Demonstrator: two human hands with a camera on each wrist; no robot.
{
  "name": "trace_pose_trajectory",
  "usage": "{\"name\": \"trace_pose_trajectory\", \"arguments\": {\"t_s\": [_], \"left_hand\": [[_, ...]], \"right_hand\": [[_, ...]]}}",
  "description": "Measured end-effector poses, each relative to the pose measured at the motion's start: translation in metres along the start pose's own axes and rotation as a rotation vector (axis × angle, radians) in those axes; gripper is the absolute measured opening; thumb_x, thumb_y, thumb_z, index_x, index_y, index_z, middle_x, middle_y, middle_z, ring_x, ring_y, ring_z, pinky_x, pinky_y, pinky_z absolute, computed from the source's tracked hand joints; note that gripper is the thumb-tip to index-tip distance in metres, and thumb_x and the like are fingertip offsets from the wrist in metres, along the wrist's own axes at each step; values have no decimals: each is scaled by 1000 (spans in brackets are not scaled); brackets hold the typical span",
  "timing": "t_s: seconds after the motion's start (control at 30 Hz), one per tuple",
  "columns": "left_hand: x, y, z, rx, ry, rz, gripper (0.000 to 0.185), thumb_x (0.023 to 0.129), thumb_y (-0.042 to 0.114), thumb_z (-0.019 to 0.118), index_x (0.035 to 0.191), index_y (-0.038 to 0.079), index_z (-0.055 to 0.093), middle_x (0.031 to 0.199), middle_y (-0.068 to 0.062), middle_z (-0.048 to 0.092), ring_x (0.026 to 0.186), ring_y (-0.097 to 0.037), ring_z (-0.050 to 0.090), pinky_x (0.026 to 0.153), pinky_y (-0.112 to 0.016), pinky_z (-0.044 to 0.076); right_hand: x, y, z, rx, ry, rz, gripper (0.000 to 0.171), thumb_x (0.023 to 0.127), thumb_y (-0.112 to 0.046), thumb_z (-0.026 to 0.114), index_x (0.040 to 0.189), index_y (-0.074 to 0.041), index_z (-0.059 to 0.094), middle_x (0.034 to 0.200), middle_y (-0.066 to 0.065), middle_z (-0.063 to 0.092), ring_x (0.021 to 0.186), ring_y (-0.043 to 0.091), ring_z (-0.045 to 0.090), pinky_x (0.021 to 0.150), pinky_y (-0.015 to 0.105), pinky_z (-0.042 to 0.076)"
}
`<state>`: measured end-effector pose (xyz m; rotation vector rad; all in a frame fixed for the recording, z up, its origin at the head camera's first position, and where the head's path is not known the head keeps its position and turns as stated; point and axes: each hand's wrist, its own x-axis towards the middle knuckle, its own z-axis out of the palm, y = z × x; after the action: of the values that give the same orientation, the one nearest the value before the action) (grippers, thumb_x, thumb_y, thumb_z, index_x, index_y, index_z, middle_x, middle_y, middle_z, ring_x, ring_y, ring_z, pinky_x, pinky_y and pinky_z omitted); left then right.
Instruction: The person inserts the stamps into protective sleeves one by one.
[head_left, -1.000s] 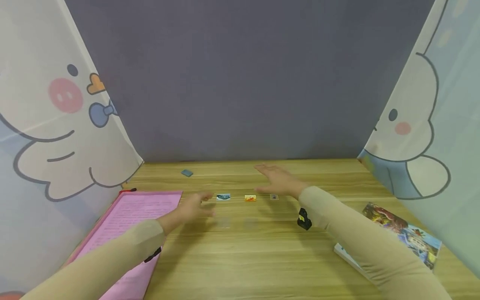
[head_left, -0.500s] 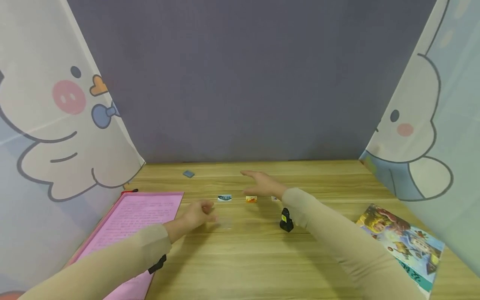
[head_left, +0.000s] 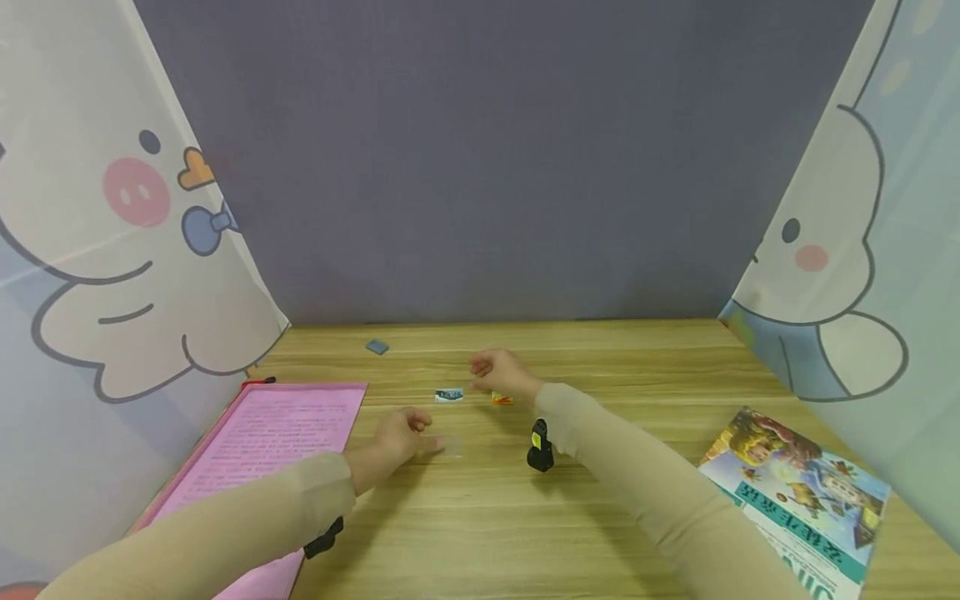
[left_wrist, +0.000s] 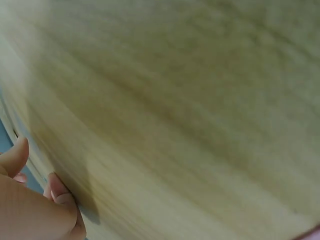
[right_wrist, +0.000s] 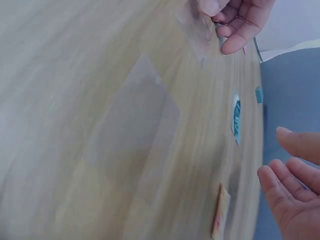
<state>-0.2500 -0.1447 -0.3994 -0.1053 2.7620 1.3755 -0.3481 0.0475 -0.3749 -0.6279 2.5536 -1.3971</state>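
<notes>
My left hand [head_left: 403, 432] rests on the wooden table [head_left: 480, 525] with curled fingers, pinching the near edge of a clear card sleeve [head_left: 452, 447]. The right wrist view shows that hand [right_wrist: 239, 20] at the sleeve's [right_wrist: 196, 27] corner, with a second clear sleeve [right_wrist: 142, 120] lying flat nearer. My right hand [head_left: 498, 372] hovers loosely curled and holding nothing just above a small orange card [head_left: 502, 400]. A blue picture card [head_left: 448, 395] lies to its left. The right wrist view shows both cards, blue [right_wrist: 236, 122] and orange [right_wrist: 219, 219], beside my right fingers [right_wrist: 287, 200].
A pink folder [head_left: 255, 450] lies at the left and a colourful book [head_left: 798, 492] at the right front. A small grey piece [head_left: 377, 347] sits near the back wall. Cartoon curtains close both sides. The left wrist view is blurred wood with fingertips [left_wrist: 57, 192].
My right hand has swept left from the right-hand card to above the orange card, its fingers curling. My left hand drew back slightly and curled at the clear sleeve.
</notes>
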Motion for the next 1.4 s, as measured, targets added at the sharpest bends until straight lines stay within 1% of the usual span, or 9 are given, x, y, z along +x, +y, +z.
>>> {"name": "trace_pose_trajectory", "arguments": {"t_s": [0.07,0.23,0.37,0.5,0.77,0.87,1.0,1.13,1.4], "left_hand": [[0,0,1,16,15,17,42,60,12,80,95,1,60,90,-9,55,78,-17,47,64,-25,44],[0,-2,5,67,47,46,35,60,13,80,89,3,62,85,-7,55,75,-17,47,63,-26,42],[-1,-5,9,82,62,60,31,61,13,80,85,6,62,83,-5,55,75,-16,47,63,-26,42],[-3,-7,11,95,69,69,29,61,13,80,83,7,63,81,-4,56,75,-16,47,64,-27,42],[-5,-6,8,138,63,83,23,64,14,78,81,8,63,80,-3,56,77,-17,47,68,-30,42],[-4,-5,8,150,59,83,22,65,14,77,80,9,62,79,-3,54,75,-16,46,67,-28,41],[-3,-4,8,164,58,87,19,65,14,77,75,10,62,76,-3,52,73,-16,44,62,-26,38],[-2,-2,8,177,60,92,17,66,13,77,72,10,62,76,-3,52,72,-16,44,61,-26,37],[-4,-3,8,165,50,107,21,66,12,76,81,10,62,78,-3,53,74,-16,45,65,-28,40]], "right_hand": [[3,3,4,31,27,47,40,75,-2,67,113,1,55,103,15,58,87,18,55,74,27,50],[10,9,15,118,87,166,35,73,-2,68,106,4,58,89,10,61,72,15,58,68,33,52],[12,12,23,97,102,221,32,71,-7,72,100,1,61,82,5,61,66,14,57,59,29,51],[12,13,31,57,115,230,30,68,-9,75,95,-1,63,82,4,61,68,14,57,56,24,49],[13,9,42,-76,182,234,27,64,-19,79,84,-8,65,87,1,60,77,15,53,69,26,47],[14,7,42,-104,198,241,25,63,-18,80,81,-8,66,84,1,60,77,15,53,71,26,47],[16,4,41,-124,202,249,23,62,-16,80,78,-7,66,79,1,59,73,15,52,67,25,46],[18,3,39,-150,171,268,21,63,-17,80,75,-9,64,75,-1,57,70,14,49,61,23,42],[20,4,40,-168,137,263,18,64,-15,79,73,-9,63,73,-1,56,68,14,47,57,21,39]]}}
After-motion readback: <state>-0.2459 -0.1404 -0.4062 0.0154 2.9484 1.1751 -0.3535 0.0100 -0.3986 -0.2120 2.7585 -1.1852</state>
